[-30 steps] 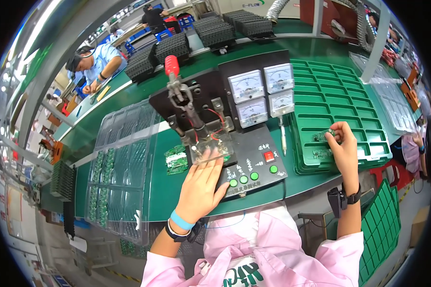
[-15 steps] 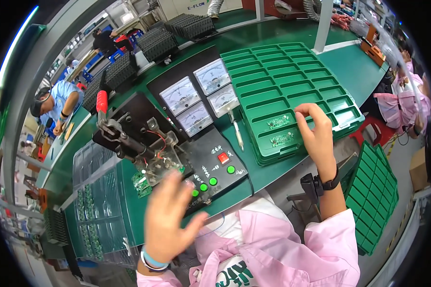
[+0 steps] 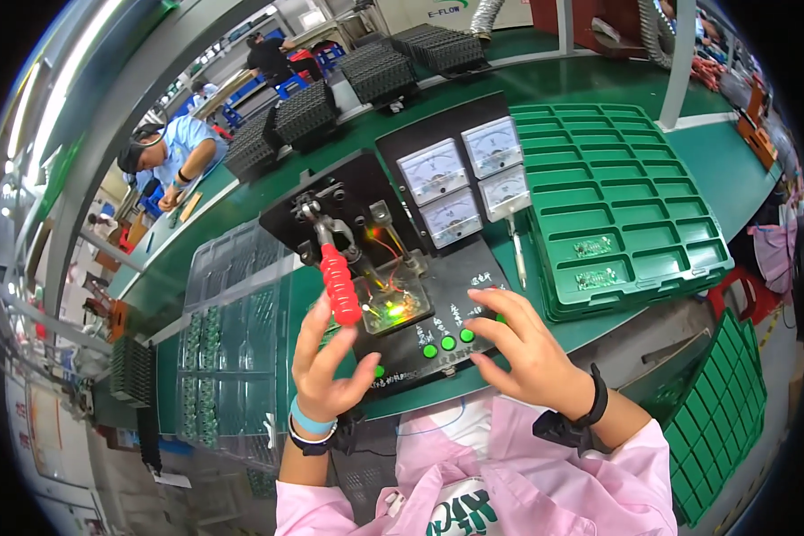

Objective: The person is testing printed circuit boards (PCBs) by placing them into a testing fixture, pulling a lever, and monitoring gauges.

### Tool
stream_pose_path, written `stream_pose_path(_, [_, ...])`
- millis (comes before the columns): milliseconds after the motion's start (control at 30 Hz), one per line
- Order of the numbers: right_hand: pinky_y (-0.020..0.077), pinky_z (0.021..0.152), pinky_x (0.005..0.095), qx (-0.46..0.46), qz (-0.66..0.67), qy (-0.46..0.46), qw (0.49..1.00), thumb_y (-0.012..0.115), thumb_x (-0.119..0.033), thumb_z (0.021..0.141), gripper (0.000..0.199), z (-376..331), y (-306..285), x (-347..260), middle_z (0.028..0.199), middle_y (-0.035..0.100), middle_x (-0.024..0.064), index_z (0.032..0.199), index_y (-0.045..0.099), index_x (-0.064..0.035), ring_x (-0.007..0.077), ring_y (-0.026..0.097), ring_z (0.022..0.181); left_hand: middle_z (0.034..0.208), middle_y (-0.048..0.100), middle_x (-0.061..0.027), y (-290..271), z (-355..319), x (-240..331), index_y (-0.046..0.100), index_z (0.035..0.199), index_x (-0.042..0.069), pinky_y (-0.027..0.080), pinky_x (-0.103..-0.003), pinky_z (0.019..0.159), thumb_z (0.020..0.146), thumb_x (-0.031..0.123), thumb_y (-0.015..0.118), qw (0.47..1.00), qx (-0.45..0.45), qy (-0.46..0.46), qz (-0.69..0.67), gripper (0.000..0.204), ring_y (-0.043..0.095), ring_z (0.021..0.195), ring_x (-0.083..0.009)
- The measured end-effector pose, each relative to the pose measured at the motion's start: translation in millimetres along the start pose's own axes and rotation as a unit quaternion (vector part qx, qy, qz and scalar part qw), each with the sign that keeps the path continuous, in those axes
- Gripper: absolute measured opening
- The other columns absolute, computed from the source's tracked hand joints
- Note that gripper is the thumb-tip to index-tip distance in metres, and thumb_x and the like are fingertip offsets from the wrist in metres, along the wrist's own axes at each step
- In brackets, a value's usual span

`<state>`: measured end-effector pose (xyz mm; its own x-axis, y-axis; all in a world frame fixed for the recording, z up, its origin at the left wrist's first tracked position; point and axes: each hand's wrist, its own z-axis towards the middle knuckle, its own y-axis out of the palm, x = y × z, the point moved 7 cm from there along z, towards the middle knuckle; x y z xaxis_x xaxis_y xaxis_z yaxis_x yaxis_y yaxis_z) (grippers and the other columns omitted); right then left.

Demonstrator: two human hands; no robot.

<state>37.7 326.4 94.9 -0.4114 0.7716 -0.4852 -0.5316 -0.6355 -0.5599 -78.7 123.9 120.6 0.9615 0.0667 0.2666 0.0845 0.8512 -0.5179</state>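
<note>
A black test box [image 3: 420, 348] with a clear fixture plate sits before me. The red-handled toggle clamp [image 3: 340, 290] is swung down toward me, and small yellow-green lights [image 3: 397, 310] glow under it in the fixture. My left hand [image 3: 326, 375] is right beside the red handle, thumb and fingers apart; whether the fingertips touch it I cannot tell. My right hand [image 3: 536, 362] hovers at the row of green buttons [image 3: 448, 343] with fingers spread, partly covering one at the right end. It holds nothing. Four-dial analog meter panel [image 3: 449, 217] stands behind the box.
On the right lies a stack of green compartment trays [image 3: 634, 234], with two circuit boards [image 3: 595, 279] in its near pockets. A white pen [image 3: 519, 255] rests beside it. Clear plastic trays with circuit boards [image 3: 200, 375] lie on the left. A co-worker [image 3: 183, 156] sits far left.
The red clamp handle has come down from upright, and lights now glow in the fixture. My right hand has moved from the green tray to the buttons. The view has shifted left.
</note>
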Motion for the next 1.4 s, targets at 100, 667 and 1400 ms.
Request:
stream_pose_path(100, [0.0438, 0.097, 0.0473, 0.024, -0.012, -0.012, 1.000, 0.072, -0.006, 0.075, 0.035, -4, 5, -8, 0.134, 0.050, 0.0174, 0.109, 0.064, -0.0072, 0.0359, 0.052, 0.118, 0.144, 0.043, -0.0176, -3, -27, -29, 0.064, 0.118, 0.006, 0.039, -0.051, 0.105, 0.071, 0.015, 0.081, 0.989, -0.109, -0.099, 0.034, 0.051, 0.043, 0.132, -0.0392])
stream_pose_path(667, [0.0423, 0.094, 0.0420, -0.011, -0.137, -0.076, 0.988, 0.071, -0.014, 0.075, 0.039, -35, 56, -7, 0.118, 0.063, 0.0009, 0.113, 0.066, -0.0092, 0.0196, 0.059, 0.103, 0.116, 0.048, -0.0125, 18, -10, -43, 0.059, 0.125, 0.009, 0.044, -0.043, 0.087, 0.052, 0.049, 0.088, 0.962, -0.232, -0.120, 0.075, 0.088, 0.048, 0.104, -0.0309])
stream_pose_path(1400, [0.0497, 0.076, 0.0273, 0.318, 0.049, -0.105, 0.941, 0.064, -0.004, 0.084, 0.018, 196, -5, 10, 0.097, 0.061, 0.0056, 0.102, 0.061, -0.0017, 0.0151, 0.060, 0.086, 0.115, 0.061, -0.0130, -25, -36, -77, 0.063, 0.112, 0.004, 0.050, -0.041, 0.086, 0.075, 0.017, 0.078, 0.934, -0.166, -0.248, 0.198, 0.043, 0.059, 0.105, -0.0339])
